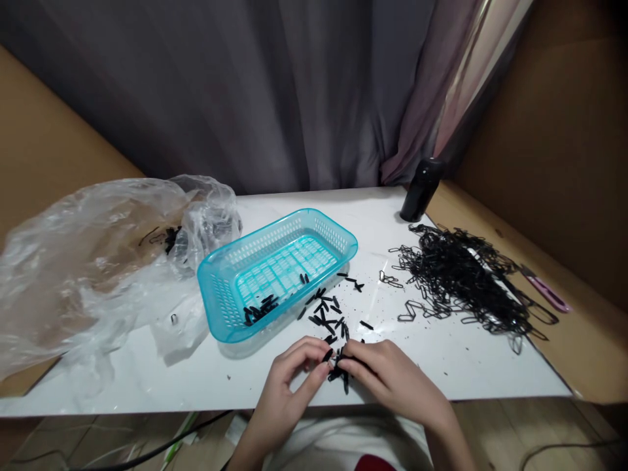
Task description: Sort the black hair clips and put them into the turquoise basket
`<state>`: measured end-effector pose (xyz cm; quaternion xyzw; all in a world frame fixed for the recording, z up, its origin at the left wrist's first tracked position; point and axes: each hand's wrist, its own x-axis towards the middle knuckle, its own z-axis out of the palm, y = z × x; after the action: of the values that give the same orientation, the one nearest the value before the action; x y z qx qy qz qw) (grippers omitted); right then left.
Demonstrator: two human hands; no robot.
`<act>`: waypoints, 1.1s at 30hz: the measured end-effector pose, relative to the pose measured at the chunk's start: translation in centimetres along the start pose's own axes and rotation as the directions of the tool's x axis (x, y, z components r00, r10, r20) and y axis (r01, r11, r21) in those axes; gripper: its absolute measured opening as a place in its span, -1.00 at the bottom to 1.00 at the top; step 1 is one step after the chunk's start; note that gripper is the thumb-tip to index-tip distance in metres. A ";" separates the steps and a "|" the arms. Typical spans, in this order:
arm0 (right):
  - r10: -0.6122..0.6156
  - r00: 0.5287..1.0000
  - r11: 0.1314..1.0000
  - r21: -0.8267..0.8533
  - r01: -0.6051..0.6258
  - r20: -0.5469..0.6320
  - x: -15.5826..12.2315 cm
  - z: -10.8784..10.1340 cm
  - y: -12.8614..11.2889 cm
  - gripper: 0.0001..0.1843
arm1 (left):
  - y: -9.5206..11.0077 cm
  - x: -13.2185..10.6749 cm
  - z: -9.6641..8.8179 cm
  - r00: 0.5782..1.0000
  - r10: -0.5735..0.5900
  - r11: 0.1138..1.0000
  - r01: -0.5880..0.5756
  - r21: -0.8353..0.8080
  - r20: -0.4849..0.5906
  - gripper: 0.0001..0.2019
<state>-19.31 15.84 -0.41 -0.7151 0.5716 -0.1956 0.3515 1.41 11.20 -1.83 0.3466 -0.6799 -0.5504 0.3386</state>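
Both hands meet at the front edge of the white table (441,356). My left hand (294,379) pinches a small black plastic piece (328,354) between thumb and fingers. My right hand (387,376) is closed round a black wire clip and several more small black pieces (339,374). Loose small black pieces (328,314) lie scattered just beyond the hands. A turquoise plastic basket (338,243) sits behind them, tilted, with a few black pieces inside.
A tangled heap of black wire clips (461,275) lies at the right. Pink-handled snips (547,289) rest beside it. A black cylinder (420,190) stands at the back. A crumpled clear plastic bag (98,261) covers the left. Cardboard walls enclose the table.
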 end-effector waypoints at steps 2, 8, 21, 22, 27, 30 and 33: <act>-0.014 1.000 1.000 0.022 0.014 0.000 0.0 0.1 0.0 -0.49 | -0.1 -0.1 0.0 1.000 0.019 1.000 -0.019 0.001 -0.007 -0.78; -0.046 0.999 0.994 0.103 0.047 -0.007 -0.2 0.2 0.0 -0.51 | -0.7 -0.3 -0.2 0.991 0.083 0.996 -0.085 -0.014 -0.105 -0.77; 0.146 0.977 0.945 0.270 -0.185 0.157 0.6 -1.4 -0.4 -0.42 | -0.2 0.0 -0.1 0.992 0.064 0.998 -0.065 -0.003 -0.111 -0.73; 0.147 0.975 0.936 0.295 -0.192 0.167 0.7 -1.5 -0.4 -0.42 | -0.1 0.1 -0.1 0.992 0.065 0.998 -0.065 0.004 -0.106 -0.73; 0.219 0.974 0.893 0.390 -0.224 0.056 0.8 -1.3 0.3 -0.44 | 0.2 0.1 -0.1 0.993 0.065 0.998 -0.063 0.015 -0.104 -0.72; 0.238 0.971 0.865 0.450 -0.223 0.024 0.5 -1.2 0.5 -0.45 | 0.2 0.2 -0.1 0.993 0.058 0.998 -0.057 0.016 -0.100 -0.71; 0.205 0.978 0.876 0.451 -0.173 -0.024 0.2 -1.1 0.4 -0.50 | 0.0 0.3 0.0 0.994 0.027 0.999 -0.024 0.029 -0.108 -0.70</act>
<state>-20.28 15.28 -0.02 -0.5487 0.5908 -0.3115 0.5028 1.22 10.94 -1.76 0.3719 -0.6725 -0.5171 0.3769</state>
